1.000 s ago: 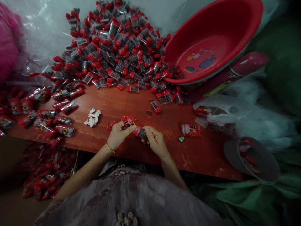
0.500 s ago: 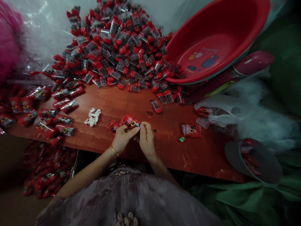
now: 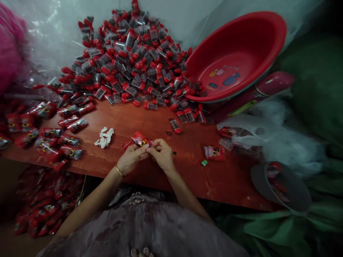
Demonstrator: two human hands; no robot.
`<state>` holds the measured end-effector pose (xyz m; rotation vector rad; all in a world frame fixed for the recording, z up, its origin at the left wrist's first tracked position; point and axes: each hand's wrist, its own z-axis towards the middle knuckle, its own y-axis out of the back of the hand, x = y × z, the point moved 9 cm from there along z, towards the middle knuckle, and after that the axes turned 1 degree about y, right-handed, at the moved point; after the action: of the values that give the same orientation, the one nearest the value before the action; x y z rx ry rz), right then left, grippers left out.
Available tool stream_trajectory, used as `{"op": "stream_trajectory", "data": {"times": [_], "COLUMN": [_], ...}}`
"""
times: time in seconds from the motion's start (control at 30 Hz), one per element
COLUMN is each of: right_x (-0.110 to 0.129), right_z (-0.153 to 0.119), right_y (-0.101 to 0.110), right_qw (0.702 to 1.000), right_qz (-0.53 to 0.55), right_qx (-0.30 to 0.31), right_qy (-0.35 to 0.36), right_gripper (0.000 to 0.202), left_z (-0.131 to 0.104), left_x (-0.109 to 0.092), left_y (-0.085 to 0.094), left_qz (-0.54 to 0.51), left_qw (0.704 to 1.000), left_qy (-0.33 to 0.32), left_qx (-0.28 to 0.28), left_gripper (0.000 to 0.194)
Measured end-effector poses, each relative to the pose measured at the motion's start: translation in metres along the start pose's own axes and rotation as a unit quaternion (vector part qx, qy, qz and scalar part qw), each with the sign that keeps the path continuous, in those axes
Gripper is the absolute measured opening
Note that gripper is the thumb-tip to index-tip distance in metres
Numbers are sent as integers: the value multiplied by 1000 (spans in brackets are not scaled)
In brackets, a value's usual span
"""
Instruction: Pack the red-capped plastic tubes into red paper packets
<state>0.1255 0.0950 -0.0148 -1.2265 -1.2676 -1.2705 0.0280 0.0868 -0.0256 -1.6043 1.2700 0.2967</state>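
Note:
Both hands meet over the table's front part, pinching a small red printed plastic packet (image 3: 139,138). My left hand (image 3: 132,157), with a gold bracelet at its wrist, is closed on the near side of it. Thumb and fingers of my right hand (image 3: 163,155) are pressed together at its right end. What lies inside the packet is hidden by the fingers. Just left of it, partly behind my left hand, another red packet (image 3: 125,146) lies flat on the wooden table (image 3: 125,119). A crumpled white piece (image 3: 104,137) is further left.
A big heap of red-capped clear tubes (image 3: 134,67) fills the back, beside a tilted red basin (image 3: 227,64). Filled packets (image 3: 72,151) lie at left; more are piled below the table. At right are a packet (image 3: 213,152), plastic bags (image 3: 273,139) and a grey round container (image 3: 288,185).
My hands and the packet have shifted slightly left, and the fingertips have drawn closer together over it. The whole view has also turned a little.

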Motion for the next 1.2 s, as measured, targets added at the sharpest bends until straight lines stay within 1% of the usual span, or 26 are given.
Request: {"op": "stream_trajectory", "data": {"times": [0.07,0.13,0.17,0.23,0.3,0.33,0.37,0.4,0.43,0.47,0.53,0.63,0.7,0.73,0.77,0.8,0.83,0.87,0.93,0.97,1.0,1.03,1.07,1.1,1.13,1.2], "right_x": [15,30,37,43,41,37,32,26,19,12,3,0,1,2,3,3,4,4,3,2,2,1,1,2,3,8], "right_z": [10,21,27,38,45,45,43,39,34,29,20,12,9,8,7,6,5,5,4,4,3,3,4,4,5,6], "right_y": [2,14,23,47,51,47,40,31,22,13,2,-3,-4,-5,-5,-6,-6,-6,-8,-9,-10,-11,-10,-9,-8,-3], "right_qw": [992,963,940,891,861,850,840,829,820,814,809,818,825,828,831,832,830,827,820,817,816,818,821,825,829,835], "right_qz": [-108,-237,-301,-402,-456,-474,-489,-502,-514,-524,-534,-528,-519,-514,-511,-510,-513,-519,-532,-536,-537,-534,-529,-523,-516,-501], "right_qx": [-9,-37,-61,-120,-91,-62,-27,6,34,54,67,43,29,25,22,19,14,10,9,12,16,19,18,13,4,-21], "right_qy": [64,125,150,174,207,222,236,245,248,247,237,225,223,222,221,219,216,214,212,212,212,213,214,216,218,225], "right_gripper": [29,25,25,30,33,35,36,37,37,36,30,25,24,23,24,24,24,25,28,29,29,28,27,25,24,22], "left_z": [0,0,0,-2,-9,-12,-14,-15,-15,-15,-15,-14,-12,-12,-13,-15,-17,-18,-19,-19,-19,-18,-18,-19,-19,-21], "left_x": [-9,-29,-42,-75,-105,-116,-125,-131,-133,-132,-120,-93,-80,-76,-74,-74,-73,-72,-66,-62,-59,-56,-54,-53,-53,-57], "left_y": [13,37,53,94,135,150,161,166,168,165,153,124,102,91,80,68,57,45,28,23,21,20,20,20,20,21], "left_qz": [-6,-23,-44,-102,-166,-192,-212,-227,-232,-230,-200,-101,3,72,157,254,354,449,597,645,678,699,710,714,711,682], "left_qw": [999,997,994,977,946,931,923,919,920,924,935,954,958,952,934,905,862,810,706,665,635,617,607,605,609,637], "left_qy": [25,30,21,-29,-87,-115,-136,-148,-151,-148,-129,-122,-158,-185,-220,-253,-281,-302,-317,-315,-310,-303,-297,-293,-290,-292], "left_qx": [-19,-62,-95,-182,-265,-287,-291,-287,-278,-269,-262,-255,-240,-234,-232,-231,-229,-226,-212,-206,-201,-198,-196,-196,-200,-209], "left_gripper": [32,24,20,17,19,20,26,32,37,40,33,19,27,32,34,33,32,30,29,29,30,31,33,34,35,36]}}
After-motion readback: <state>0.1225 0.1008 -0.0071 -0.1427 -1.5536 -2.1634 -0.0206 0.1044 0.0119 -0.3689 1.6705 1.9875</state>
